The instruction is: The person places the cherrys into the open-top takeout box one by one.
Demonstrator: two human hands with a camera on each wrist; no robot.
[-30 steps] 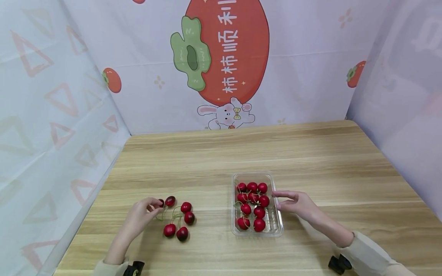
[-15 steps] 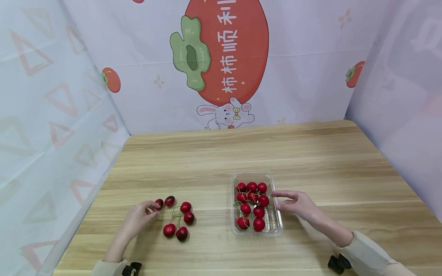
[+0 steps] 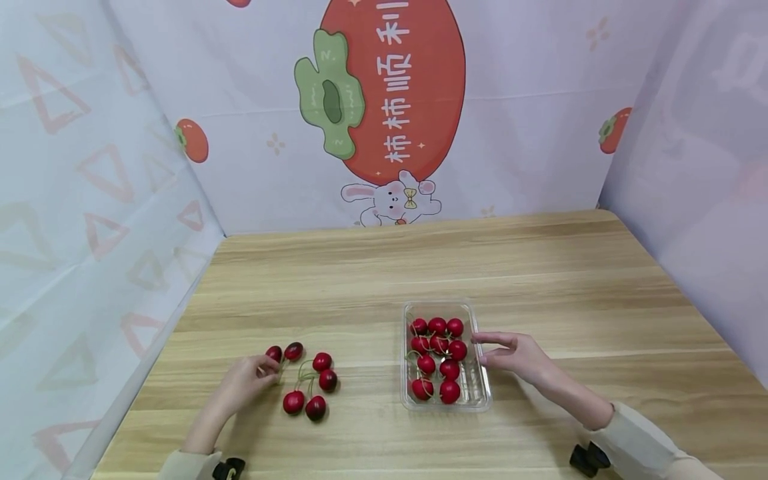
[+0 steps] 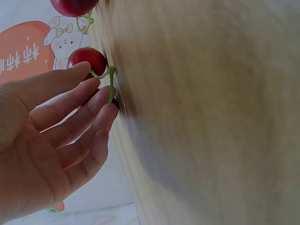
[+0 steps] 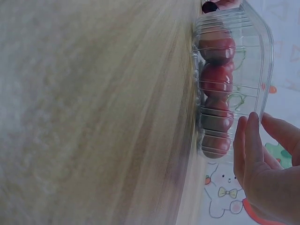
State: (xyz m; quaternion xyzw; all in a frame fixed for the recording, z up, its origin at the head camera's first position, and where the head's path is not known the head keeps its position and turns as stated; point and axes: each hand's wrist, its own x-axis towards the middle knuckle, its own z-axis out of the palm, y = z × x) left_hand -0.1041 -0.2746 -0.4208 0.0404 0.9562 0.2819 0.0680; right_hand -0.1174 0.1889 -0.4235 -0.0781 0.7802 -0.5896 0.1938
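Note:
Several red cherries with green stems lie in a loose ring at left on the table. My left hand (image 3: 249,383) is at the ring's left side, fingertips at a dark red cherry (image 3: 273,353). In the left wrist view, the loosely bent fingers (image 4: 79,126) partly hide that cherry. A joined stem (image 4: 111,79) runs past the fingertips to the neighbouring cherry (image 4: 89,60), which the thumb tip overlaps. Whether the thumb touches it, I cannot tell. Right of the ring stands a clear plastic tray (image 3: 470,400) with cherries in rows. My right hand (image 3: 519,357) rests fairly straight fingertips against its right rim.
The wooden table (image 3: 360,273) reaches back to a printed cloth (image 3: 510,133) with a big persimmon and a rabbit. Cloth walls stand on both sides. Each sleeve carries a black wrist device, one visible near the left cuff (image 3: 229,469).
My left hand has shifted slightly left and back toward me. The cherry at its fingertips has moved a little left and shows more. The right hand and tray have stayed put.

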